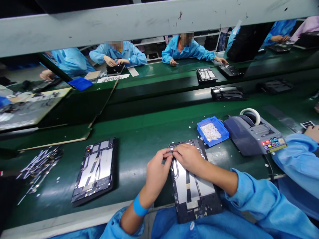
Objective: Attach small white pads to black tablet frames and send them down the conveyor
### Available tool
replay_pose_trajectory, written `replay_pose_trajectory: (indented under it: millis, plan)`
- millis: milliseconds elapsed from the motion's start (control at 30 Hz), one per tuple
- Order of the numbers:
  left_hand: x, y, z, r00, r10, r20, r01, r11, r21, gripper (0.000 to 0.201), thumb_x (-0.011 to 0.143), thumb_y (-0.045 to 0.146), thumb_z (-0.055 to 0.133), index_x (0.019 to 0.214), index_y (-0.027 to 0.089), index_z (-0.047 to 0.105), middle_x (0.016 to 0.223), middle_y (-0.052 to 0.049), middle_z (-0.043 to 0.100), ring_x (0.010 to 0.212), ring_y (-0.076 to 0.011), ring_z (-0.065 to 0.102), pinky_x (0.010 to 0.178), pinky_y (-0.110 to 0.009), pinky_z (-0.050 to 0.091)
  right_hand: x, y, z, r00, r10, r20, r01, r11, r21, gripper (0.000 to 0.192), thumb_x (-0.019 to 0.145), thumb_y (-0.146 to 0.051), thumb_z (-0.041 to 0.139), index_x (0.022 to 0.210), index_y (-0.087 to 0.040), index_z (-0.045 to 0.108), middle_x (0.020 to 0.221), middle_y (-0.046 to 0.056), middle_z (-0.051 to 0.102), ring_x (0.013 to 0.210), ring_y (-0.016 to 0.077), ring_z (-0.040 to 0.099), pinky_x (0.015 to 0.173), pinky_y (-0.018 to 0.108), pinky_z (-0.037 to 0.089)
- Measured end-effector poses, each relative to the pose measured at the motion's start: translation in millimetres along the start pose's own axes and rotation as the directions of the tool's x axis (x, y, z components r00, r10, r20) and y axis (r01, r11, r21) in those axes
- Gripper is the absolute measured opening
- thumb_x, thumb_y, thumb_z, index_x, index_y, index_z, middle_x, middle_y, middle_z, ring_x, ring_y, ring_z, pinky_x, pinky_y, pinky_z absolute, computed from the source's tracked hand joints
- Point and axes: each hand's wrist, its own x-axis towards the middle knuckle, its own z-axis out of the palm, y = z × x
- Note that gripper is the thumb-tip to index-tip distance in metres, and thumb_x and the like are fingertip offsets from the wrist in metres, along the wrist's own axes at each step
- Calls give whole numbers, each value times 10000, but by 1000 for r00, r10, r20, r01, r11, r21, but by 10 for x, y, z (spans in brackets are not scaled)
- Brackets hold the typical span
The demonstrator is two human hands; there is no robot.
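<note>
We look down at a green table [139,139] in a busy work room. Our left hand [157,167] and our right hand [189,157] meet at the top edge of an open tablet [191,189] that lies flat right in front of us, with its near end over the table edge. The fingertips of both hands are pinched close together around a tiny pale piece [171,150], so each grip is narrow and shut on that little bit. The piece sits just above the tablet's top edge. It is too small for us to tell what it is. Our left wrist wears a blue band [139,207], and both arms have blue sleeves. A second open tablet [96,171] lies to the left, well apart from our hands. Farther left is a heap of thin strips [40,166] on the table. To the right of our hands sits a small blue tray [224,131] with white bits [210,131] in it. Just beside the tray is a grey tape machine [251,137] with a white roll [251,114] on top and bright buttons [271,143] on its side. A person in a blue sleeve [299,159] sits close on our right. Across the belt, other people in blue coats [189,49] work at more dark tablets [206,74].
</note>
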Motion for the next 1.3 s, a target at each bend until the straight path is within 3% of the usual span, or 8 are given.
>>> replay_pose_trajectory:
  millis: [233,433,600,767,933,1067,1167,1300]
  plan:
    - [27,57,69,996,-86,27,88,992,-93,215,863,249,655,1076,225,677,878,-17,774,821,-197,740,785,-322,569,-6,31,53,995,21,-93,-36,986,-164,117,926,-170,597,851,-171,687,845,80,732,824,218,672,787,298,458]
    - [130,13,110,977,-198,85,213,941,-261,224,835,267,679,1047,200,649,806,-10,744,765,-184,721,725,-299,558,-97,181,-15,983,-16,-181,-1,995,-95,156,955,-157,547,871,-196,673,846,58,727,828,201,667,811,294,463]
    - [100,68,96,989,-142,31,145,975,-169,195,839,243,655,1031,213,667,843,-12,754,786,-187,724,747,-307,560,-119,130,29,986,-75,-150,66,996,-62,129,970,-183,569,925,-192,689,911,75,748,894,218,684,883,320,477]
    - [39,113,107,994,-106,34,109,987,-115,199,850,254,652,1046,228,676,878,-14,763,822,-194,732,779,-318,559,-11,-28,77,995,35,-91,-45,992,-115,117,908,-152,593,826,-186,669,841,75,728,821,214,665,795,299,461]
    - [122,30,135,975,-199,97,220,926,-306,236,812,255,661,1041,199,640,848,-19,714,790,-174,700,723,-289,548,3,329,-384,969,211,-131,-228,965,-128,114,876,-138,584,829,-192,673,821,49,712,788,197,641,721,278,409]
    - [225,-44,137,955,-238,180,295,839,-457,269,758,245,682,1011,181,619,813,-1,650,731,-143,654,649,-243,514,-124,823,-868,854,455,-252,-519,785,-338,201,946,-218,541,807,-170,678,788,95,694,763,229,629,687,303,381]
    - [256,-57,139,953,-250,170,301,831,-467,277,741,226,687,1005,176,619,813,5,626,731,-131,635,653,-230,503,-191,756,-815,933,326,-154,-358,887,-292,164,943,-170,551,868,-173,697,871,88,718,843,223,645,745,298,409]
    - [223,-26,151,956,-255,141,292,827,-480,298,738,209,689,1023,178,605,829,4,626,753,-129,634,673,-229,507,-114,228,-305,996,91,-15,-92,993,-69,154,953,-167,576,912,-199,720,911,48,743,889,199,661,819,282,431]
